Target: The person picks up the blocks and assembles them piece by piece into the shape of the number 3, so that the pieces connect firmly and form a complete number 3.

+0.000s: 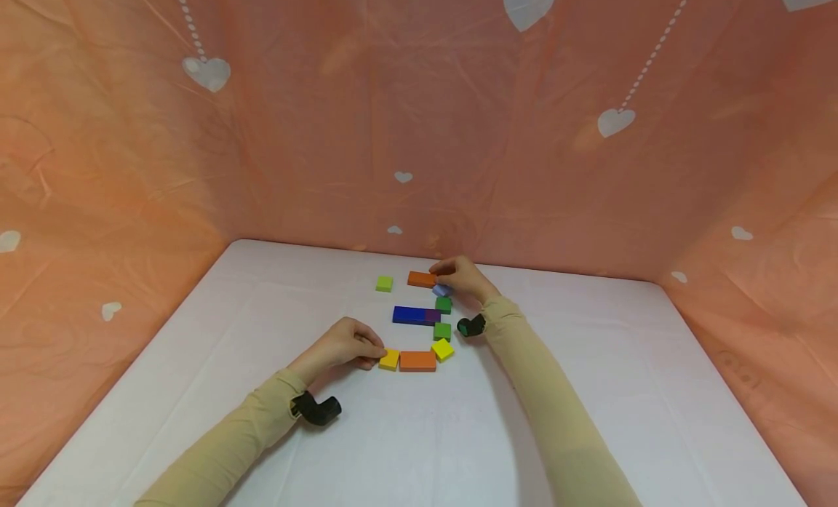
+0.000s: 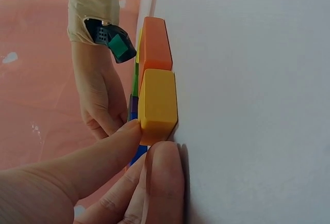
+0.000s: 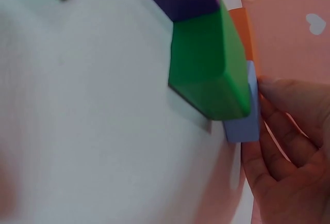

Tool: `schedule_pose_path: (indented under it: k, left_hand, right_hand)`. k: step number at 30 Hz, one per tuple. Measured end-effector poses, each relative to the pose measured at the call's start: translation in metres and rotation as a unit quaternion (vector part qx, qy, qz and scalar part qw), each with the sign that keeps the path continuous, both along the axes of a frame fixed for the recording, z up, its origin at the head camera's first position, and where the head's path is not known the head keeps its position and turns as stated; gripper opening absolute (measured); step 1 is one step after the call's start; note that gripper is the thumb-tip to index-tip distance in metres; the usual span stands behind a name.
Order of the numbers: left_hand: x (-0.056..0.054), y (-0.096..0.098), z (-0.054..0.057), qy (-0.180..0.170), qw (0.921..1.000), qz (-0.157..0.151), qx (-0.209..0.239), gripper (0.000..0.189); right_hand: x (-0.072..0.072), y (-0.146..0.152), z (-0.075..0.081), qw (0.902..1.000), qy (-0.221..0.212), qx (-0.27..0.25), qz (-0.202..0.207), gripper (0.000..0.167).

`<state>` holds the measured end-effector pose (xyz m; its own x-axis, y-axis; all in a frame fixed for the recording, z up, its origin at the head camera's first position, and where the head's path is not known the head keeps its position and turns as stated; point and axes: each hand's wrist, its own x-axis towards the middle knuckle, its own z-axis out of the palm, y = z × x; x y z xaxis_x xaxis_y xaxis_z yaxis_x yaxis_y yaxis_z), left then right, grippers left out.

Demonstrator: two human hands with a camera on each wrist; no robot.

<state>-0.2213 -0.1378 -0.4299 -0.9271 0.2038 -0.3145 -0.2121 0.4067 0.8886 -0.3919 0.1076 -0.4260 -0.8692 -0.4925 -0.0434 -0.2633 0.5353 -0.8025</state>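
Observation:
My left hand (image 1: 347, 343) is at the left end of the lower row, thumb and fingertips pinching the near corner of a golden yellow block (image 2: 159, 102). An orange block (image 1: 417, 361) lies end to end with it. At the far end of the figure, my right hand (image 1: 461, 276) has its thumb and curled fingers about a light blue block (image 3: 245, 118), which sits slanted beside the upper orange block (image 1: 421, 279). A green block (image 3: 201, 64) partly covers the light blue one in the right wrist view. Behind the light blue block, some right fingertips are hidden.
Between the hands stand two green blocks (image 1: 442, 332), a blue block (image 1: 409, 315) with a purple one (image 1: 433, 316) at its right end, and a tilted bright yellow block (image 1: 443, 350). A lime block (image 1: 384, 284) lies apart at upper left. Pink cloth (image 1: 366, 129) hangs behind the white table (image 1: 589, 390).

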Motion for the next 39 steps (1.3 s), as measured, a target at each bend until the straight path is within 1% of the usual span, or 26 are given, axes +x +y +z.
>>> schedule_pose_path:
  k: [10,14,18,21,25,26,29,31,35,39]
  left_hand:
    - [0.001,-0.004,-0.001,0.005,0.9996,-0.012,0.025,0.017]
    - [0.000,-0.008,-0.001,0.006,0.9991,-0.007,0.042,0.020]
    - [-0.004,-0.013,0.001,0.024,0.9981,0.000,0.057,0.023]
    - [-0.010,-0.018,0.005,0.044,0.9972,0.007,0.060,0.024]
    - [-0.020,-0.023,0.013,0.068,0.9963,0.032,0.041,0.025]
    - [-0.023,-0.024,0.014,0.073,0.9958,0.042,0.036,0.025]
    - [-0.030,-0.027,0.018,0.086,0.9944,0.056,0.024,0.026]
    - [-0.035,-0.028,0.020,0.087,0.9939,0.065,0.023,0.026]
    - [-0.045,-0.029,0.021,0.089,0.9931,0.075,0.016,0.030]
    - [-0.057,-0.030,0.018,0.099,0.9914,0.085,0.010,0.035]
  right_hand:
    - [0.001,0.000,0.001,0.9999,-0.009,-0.003,-0.008,0.024]
    - [0.001,-0.001,0.000,0.9997,-0.018,-0.009,-0.012,0.026]
    - [0.001,-0.003,0.001,0.9997,-0.021,-0.012,-0.006,0.029]
    - [0.002,-0.004,0.003,0.9998,-0.017,-0.013,0.003,0.029]
    - [0.003,-0.004,0.005,0.9997,-0.016,-0.014,0.009,0.028]
    - [0.003,-0.005,0.005,0.9997,-0.016,-0.014,0.011,0.028]
    - [0.003,-0.005,0.005,0.9997,-0.015,-0.015,0.015,0.027]
    - [0.003,-0.006,0.004,0.9996,-0.016,-0.015,0.015,0.027]
    - [0.003,-0.007,0.004,0.9996,-0.022,-0.014,0.013,0.028]
    - [0.003,-0.007,0.004,0.9994,-0.029,-0.012,0.012,0.028]
